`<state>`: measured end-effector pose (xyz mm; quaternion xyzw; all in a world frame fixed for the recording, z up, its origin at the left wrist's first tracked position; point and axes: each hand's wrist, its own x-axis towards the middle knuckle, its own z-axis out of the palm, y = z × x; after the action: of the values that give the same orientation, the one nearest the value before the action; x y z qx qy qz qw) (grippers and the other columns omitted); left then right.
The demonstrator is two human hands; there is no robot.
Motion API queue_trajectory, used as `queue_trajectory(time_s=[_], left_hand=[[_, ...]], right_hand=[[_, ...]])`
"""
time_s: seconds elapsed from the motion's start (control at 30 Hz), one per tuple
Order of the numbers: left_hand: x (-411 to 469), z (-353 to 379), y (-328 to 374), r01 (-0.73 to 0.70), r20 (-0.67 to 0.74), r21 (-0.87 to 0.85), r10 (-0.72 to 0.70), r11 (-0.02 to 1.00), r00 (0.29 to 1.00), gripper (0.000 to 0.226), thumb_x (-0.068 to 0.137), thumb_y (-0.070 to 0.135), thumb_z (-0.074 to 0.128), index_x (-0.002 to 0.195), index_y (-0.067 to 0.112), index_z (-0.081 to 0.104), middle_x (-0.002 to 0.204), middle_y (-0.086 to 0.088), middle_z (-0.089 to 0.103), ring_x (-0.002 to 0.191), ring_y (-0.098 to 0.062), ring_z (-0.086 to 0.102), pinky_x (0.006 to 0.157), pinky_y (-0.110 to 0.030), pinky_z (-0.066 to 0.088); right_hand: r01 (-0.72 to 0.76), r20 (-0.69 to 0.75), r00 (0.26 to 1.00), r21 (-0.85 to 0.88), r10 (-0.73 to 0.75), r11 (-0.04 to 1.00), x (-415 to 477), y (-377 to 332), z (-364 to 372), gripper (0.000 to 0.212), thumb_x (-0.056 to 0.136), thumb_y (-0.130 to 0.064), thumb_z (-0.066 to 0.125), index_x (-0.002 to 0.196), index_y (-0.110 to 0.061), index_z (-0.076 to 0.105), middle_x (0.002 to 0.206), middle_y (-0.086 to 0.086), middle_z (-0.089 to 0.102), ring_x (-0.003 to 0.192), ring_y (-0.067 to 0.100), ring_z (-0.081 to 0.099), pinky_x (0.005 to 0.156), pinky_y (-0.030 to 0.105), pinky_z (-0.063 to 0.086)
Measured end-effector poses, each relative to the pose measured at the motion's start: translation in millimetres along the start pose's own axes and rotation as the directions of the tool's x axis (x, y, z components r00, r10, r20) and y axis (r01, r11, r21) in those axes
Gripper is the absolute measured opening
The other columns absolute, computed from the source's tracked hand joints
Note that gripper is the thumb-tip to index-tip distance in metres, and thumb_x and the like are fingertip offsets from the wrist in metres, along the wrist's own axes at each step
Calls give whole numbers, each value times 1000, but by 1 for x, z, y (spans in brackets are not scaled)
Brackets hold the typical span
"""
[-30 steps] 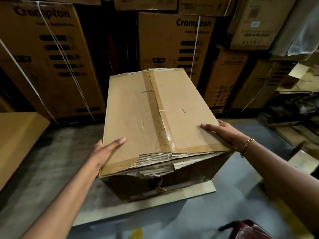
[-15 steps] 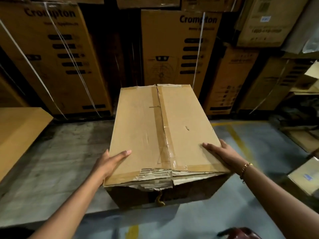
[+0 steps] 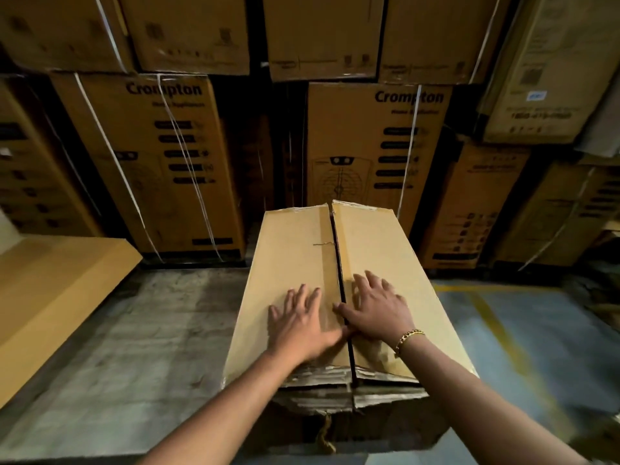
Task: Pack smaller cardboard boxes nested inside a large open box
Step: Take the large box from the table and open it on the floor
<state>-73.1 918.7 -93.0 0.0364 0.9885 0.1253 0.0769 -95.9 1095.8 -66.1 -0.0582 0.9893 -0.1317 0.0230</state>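
A large brown cardboard box [image 3: 385, 250] stands on the floor right in front of me, its two top flaps down with a dark slit running along the middle seam. My left hand [image 3: 302, 323] lies flat on the left flap, fingers spread. My right hand [image 3: 377, 312], with a gold bracelet at the wrist, lies flat on the right flap just across the seam. The thumbs meet at the slit. Neither hand grips anything. The near end of the box is torn and frayed. What is inside the box is hidden.
Tall strapped Crompton cartons [image 3: 161, 162] and more stacked boxes [image 3: 379, 156] form a wall just behind the box. A flat cardboard sheet [image 3: 50, 297] lies at the left. Grey concrete floor [image 3: 134, 347] stretches left; yellow lines [image 3: 496, 327] mark the floor at the right.
Both hands left the box's near side edges and came together on top at the middle seam. The taped seam now shows a dark open slit. The view has tilted upward.
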Motion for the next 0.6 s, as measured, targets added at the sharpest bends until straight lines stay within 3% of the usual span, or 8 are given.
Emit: queue_trajectory(time_s=[0.07,0.17,0.27,0.33,0.43,0.53,0.6], left_hand=[[7,1,4,34,79,16,-35,999,996,115,70,95,37,159,36,-7,167,0,-19,153,-28,-14,118,-65,-3],[8,4,5,44,168,44,-51,998,984,114,72,93,34,159,34,-10,164,-3,-26,150,-33,-23,115,-69,-12],[4,5,7,44,164,34,-49,998,985,109,76,89,35,159,33,-8,164,-4,-25,149,-34,-25,114,-70,-14],[3,-6,11,48,138,-35,-42,998,990,107,76,82,46,160,33,0,168,-2,-14,153,-31,-15,117,-68,-6],[-1,-43,20,-3,94,-155,18,988,995,104,70,72,55,158,36,13,169,4,3,153,-28,14,117,-59,22],[-11,-92,13,-69,-22,-215,66,974,998,92,67,68,51,152,42,27,165,10,22,136,-24,44,103,-44,43],[-21,-127,-4,-98,-100,-279,72,955,992,83,68,61,52,147,46,34,154,14,38,114,-16,57,85,-37,51]], right_hand=[[-28,25,999,-19,28,999,4,-3,3,88,83,-78,38,152,-24,30,165,5,23,147,33,26,110,58,32],[-8,33,999,-51,10,999,4,-4,10,75,86,-73,33,144,-26,38,160,3,32,144,31,31,108,58,33],[5,30,1000,-70,-3,998,0,-6,17,73,89,-71,27,144,-25,39,160,2,32,146,30,28,111,58,30],[-11,19,1000,-45,12,999,1,-7,15,76,89,-73,27,146,-25,39,161,2,31,147,30,27,112,58,28],[-46,9,999,81,46,996,6,-7,-1,80,87,-80,26,146,-28,41,160,1,33,144,29,32,110,55,30],[-44,14,999,245,42,968,10,-8,-17,80,88,-83,20,148,-33,41,160,-2,35,143,28,34,109,54,32],[8,31,999,172,-13,985,8,-11,-19,82,87,-83,24,151,-34,37,163,0,29,145,28,30,111,55,31]])
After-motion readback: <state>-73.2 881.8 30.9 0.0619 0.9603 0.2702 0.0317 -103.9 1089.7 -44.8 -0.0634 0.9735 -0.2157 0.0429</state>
